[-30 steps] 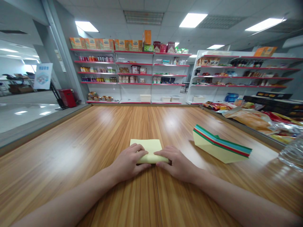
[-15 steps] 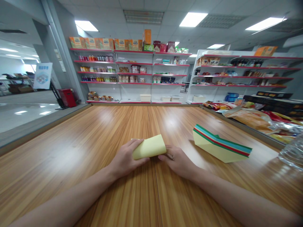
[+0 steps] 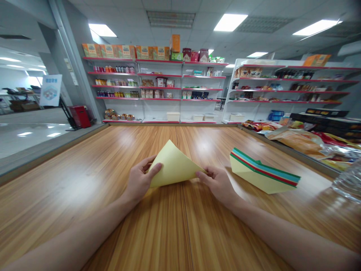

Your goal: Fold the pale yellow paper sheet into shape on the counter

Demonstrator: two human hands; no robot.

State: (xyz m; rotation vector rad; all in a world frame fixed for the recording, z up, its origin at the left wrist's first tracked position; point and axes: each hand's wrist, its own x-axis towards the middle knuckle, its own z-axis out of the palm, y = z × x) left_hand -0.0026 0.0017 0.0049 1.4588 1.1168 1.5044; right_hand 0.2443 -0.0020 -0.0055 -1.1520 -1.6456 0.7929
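A pale yellow sheet of paper [image 3: 173, 165] is held between my two hands, low over the middle of the wooden table. Its shape is roughly triangular, with a corner pointing up and away from me. My left hand [image 3: 141, 177] grips the left side, thumb on the near face and the fingers partly hidden behind. At the right corner, my right hand [image 3: 217, 184] pinches the paper between thumb and fingers. To the right of that hand lies a folded paper boat [image 3: 263, 175], pale yellow with green, blue, white and red stripes along its top edge.
The wood-grain table [image 3: 98, 214] has a raised rim. A clear plastic object [image 3: 349, 182] stands at the right edge. Snack packages [image 3: 299, 141] and dark boxes [image 3: 335, 126] lie beyond the right rim. Stocked shelves [image 3: 159, 88] line the back.
The paper was a narrow curled shape and has opened out into a wider triangular one. My left hand has shifted left; my right hand has moved slightly right to the corner.
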